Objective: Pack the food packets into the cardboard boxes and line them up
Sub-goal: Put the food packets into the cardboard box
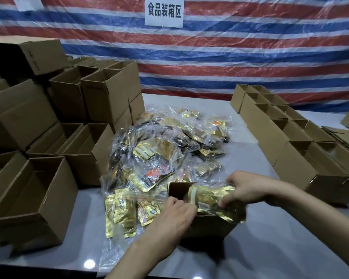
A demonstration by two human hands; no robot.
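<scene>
Where tarp (230, 57) hangs, sign (164, 11) reads 食品装箱区; packet (212, 198) lettering illegible

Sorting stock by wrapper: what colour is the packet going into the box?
Shiny gold packet with a pale strip, seen in the head view.

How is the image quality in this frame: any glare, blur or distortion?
Head view: dim, soft lighting; two lamp reflections glare on the glossy table near the bottom edge; wide-angle bending at the edges; the right hand and gold packet look slightly blurred; wall sign readable.
</scene>
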